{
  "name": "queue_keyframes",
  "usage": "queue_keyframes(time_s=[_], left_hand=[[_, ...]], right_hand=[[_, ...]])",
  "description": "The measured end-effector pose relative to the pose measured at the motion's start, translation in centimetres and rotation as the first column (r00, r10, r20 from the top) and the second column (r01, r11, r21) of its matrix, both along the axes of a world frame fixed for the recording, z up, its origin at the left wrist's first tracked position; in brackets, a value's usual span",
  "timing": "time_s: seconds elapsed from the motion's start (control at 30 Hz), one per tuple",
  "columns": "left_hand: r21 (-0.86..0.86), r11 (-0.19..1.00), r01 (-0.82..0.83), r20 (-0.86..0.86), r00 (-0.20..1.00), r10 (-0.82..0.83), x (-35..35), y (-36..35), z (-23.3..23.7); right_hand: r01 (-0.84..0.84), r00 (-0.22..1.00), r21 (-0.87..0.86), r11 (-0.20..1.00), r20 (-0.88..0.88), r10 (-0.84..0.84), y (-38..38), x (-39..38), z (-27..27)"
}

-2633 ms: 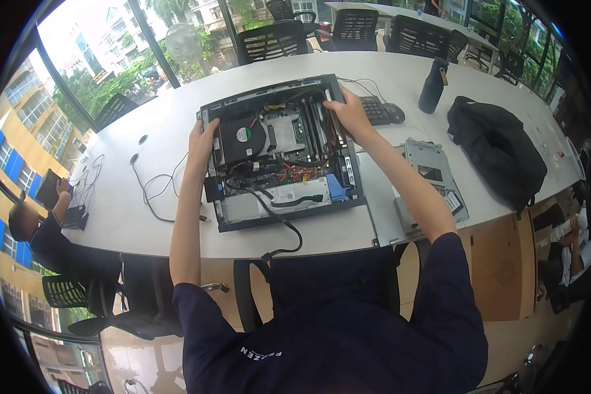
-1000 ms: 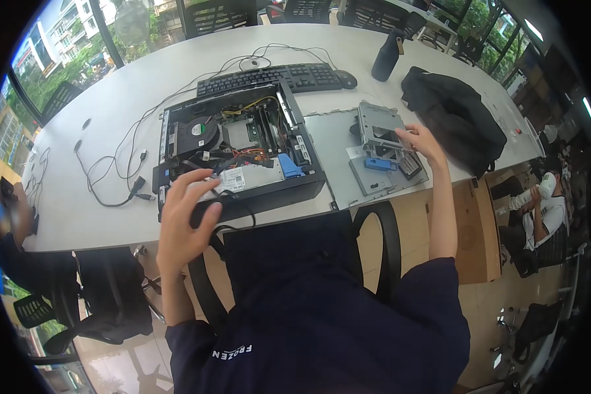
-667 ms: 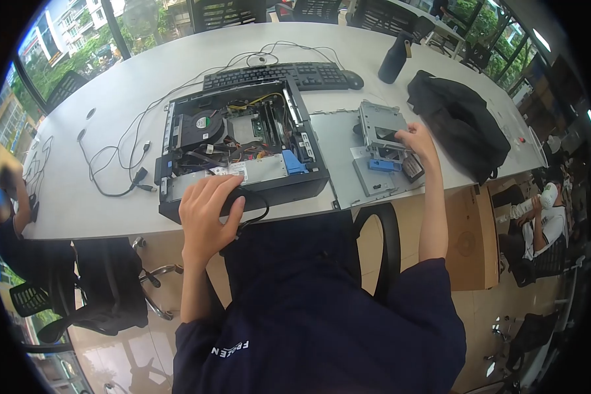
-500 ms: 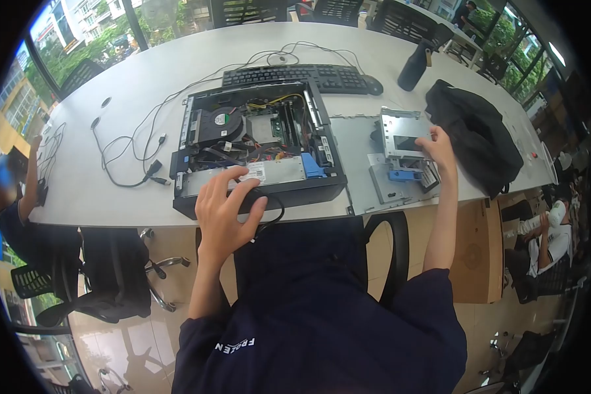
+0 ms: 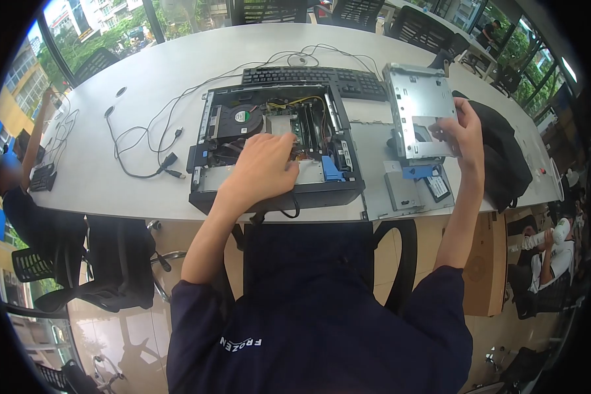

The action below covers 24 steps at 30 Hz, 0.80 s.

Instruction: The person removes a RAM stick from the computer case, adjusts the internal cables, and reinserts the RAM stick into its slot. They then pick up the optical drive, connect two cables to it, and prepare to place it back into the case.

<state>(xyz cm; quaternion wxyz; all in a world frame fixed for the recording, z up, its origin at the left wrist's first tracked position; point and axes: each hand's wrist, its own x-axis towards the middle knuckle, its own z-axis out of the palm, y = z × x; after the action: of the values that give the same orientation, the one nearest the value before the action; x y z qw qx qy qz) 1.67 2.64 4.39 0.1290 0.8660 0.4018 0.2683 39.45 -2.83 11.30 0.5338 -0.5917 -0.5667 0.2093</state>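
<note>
An open desktop computer case [image 5: 276,192] lies on the table with its fan [image 5: 240,121], cables and boards exposed. My left hand [image 5: 262,164] is over its front part, fingers reaching in above the cables and thumb apart; the fingertips are partly hidden, and I see nothing held. On the right, my right hand [image 5: 463,131] grips a silver metal drive cage [image 5: 420,98] by its right side, tilted up above the grey side panel [image 5: 371,148]. Below the cage on that panel are a metal box-shaped drive [image 5: 402,192], a blue plastic piece [image 5: 418,172] and a labelled part [image 5: 438,186].
A black keyboard [image 5: 308,75] is behind the case. Loose cables [image 5: 138,125] spread to the left. A black bag [image 5: 502,151] is right of my right hand. Another person [image 5: 20,184] is at the table's left end; a cardboard box [image 5: 484,262] stands below the right edge.
My right hand has lifted and tilted the drive cage up from the panel. My left hand has moved from the case's front edge farther over its interior. The view has shifted slightly.
</note>
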Motion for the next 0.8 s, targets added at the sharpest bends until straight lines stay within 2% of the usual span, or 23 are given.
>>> queue_keyframes(time_s=[0.03,0.07,0.13,0.17,0.23,0.27,0.3,0.33,0.37,0.4,0.43,0.47,0.5,0.53,0.57,0.6,0.67,0.7,0.8], left_hand=[[-0.143,0.989,0.025,-0.145,0.988,-0.046,0.2,0.3,0.3],[-0.143,0.989,0.026,-0.148,0.988,-0.047,0.1,0.7,0.0],[0.150,0.985,0.088,-0.171,0.983,-0.062,0.1,1.5,-0.5],[0.147,0.985,0.091,-0.173,0.983,-0.065,0.1,1.8,-0.6],[0.152,0.987,0.051,-0.342,0.940,0.004,0.1,2.2,0.3],[0.150,0.987,0.052,-0.346,0.938,0.003,0.0,2.8,0.1],[0.166,0.975,0.144,-0.307,0.948,-0.087,-0.1,3.5,-0.1],[0.189,0.954,0.233,-0.269,0.946,-0.178,-0.2,4.2,-0.1],[0.190,0.953,0.236,-0.273,0.945,-0.180,-0.3,4.9,0.0],[-0.051,0.976,0.212,-0.293,0.931,-0.217,-0.3,5.3,0.7],[-0.291,0.941,0.170,-0.303,0.917,-0.260,-0.1,5.7,1.3],[-0.294,0.940,0.172,-0.305,0.915,-0.262,0.0,6.2,2.2],[-0.346,0.920,0.183,-0.370,0.875,-0.313,0.2,6.9,3.3],[-0.398,0.898,0.188,-0.428,0.828,-0.363,0.2,7.4,4.2],[-0.426,0.882,0.200,-0.393,0.837,-0.380,0.2,7.7,4.7],[-0.427,0.883,0.197,-0.396,0.837,-0.378,0.2,7.8,5.2],[-0.604,0.783,0.148,-0.302,0.867,-0.397,0.4,8.1,5.7],[-0.612,0.763,0.208,-0.246,0.867,-0.434,0.5,8.1,5.7],[-0.555,0.774,0.306,-0.303,0.792,-0.531,0.8,7.4,6.3]], right_hand=[[-0.066,0.990,0.025,0.998,-0.123,0.068,0.2,-0.8,0.0],[-0.126,0.960,0.060,0.990,-0.243,0.137,0.4,-1.6,0.0],[-0.194,0.925,0.060,0.979,-0.321,0.203,1.3,-2.5,-0.5],[-0.231,0.909,0.060,0.971,-0.343,0.238,1.5,-3.2,-0.6],[-0.273,0.889,0.057,0.960,-0.368,0.274,2.2,-4.1,-0.9],[-0.341,0.858,0.048,0.939,-0.393,0.332,2.7,-4.1,-1.3],[-0.408,0.822,0.043,0.912,-0.418,0.387,3.2,-4.2,-1.9],[-0.407,0.820,0.045,0.912,-0.421,0.387,3.5,-4.4,-2.6],[-0.420,0.788,0.073,0.904,-0.465,0.404,3.9,-4.6,-3.4],[-0.431,0.754,0.101,0.897,-0.506,0.420,4.2,-4.6,-4.2],[-0.475,0.712,0.112,0.873,-0.535,0.456,4.2,-4.6,-4.9],[-0.472,0.711,0.112,0.874,-0.537,0.453,3.8,-4.5,-5.5],[-0.464,0.648,0.132,0.876,-0.623,0.437,3.0,-5.2,-5.8],[-0.454,0.576,0.151,0.878,-0.702,0.419,2.3,-5.6,-6.2],[-0.496,0.441,0.218,0.840,-0.770,0.461,2.3,-4.8,-7.6],[-0.497,0.438,0.220,0.840,-0.771,0.461,1.9,-4.5,-8.5],[-0.497,0.431,0.163,0.852,-0.806,0.406,0.5,-4.5,-9.9],[-0.436,0.385,0.197,0.878,-0.841,0.380,-0.4,-5.0,-10.6],[-0.333,0.335,0.224,0.916,-0.880,0.337,-2.2,-4.3,-13.3]])
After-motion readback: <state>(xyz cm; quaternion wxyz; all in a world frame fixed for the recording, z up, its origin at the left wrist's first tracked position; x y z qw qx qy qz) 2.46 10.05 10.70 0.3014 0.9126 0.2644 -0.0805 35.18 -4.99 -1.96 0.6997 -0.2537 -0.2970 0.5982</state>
